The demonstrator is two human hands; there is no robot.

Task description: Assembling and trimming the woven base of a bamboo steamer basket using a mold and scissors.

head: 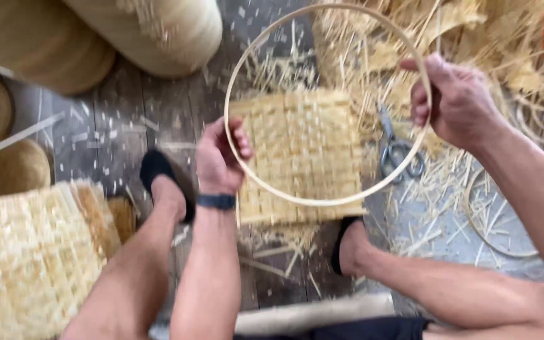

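**Hoop held over a woven mat**

While both hands grip it, the hoop hangs over the mat, a thin pale bamboo ring, round and unbroken. The left hand has its fingers closed round the ring's left side; the right hand is closed on its right side. Square and loosely plaited from flat yellow strips, the mat lies on the plank floor between two black-shod feet. Scissors rest just right of it among loose splints. Another mat lies at lower left, with spare rings to the right. Containers: none can be made out.
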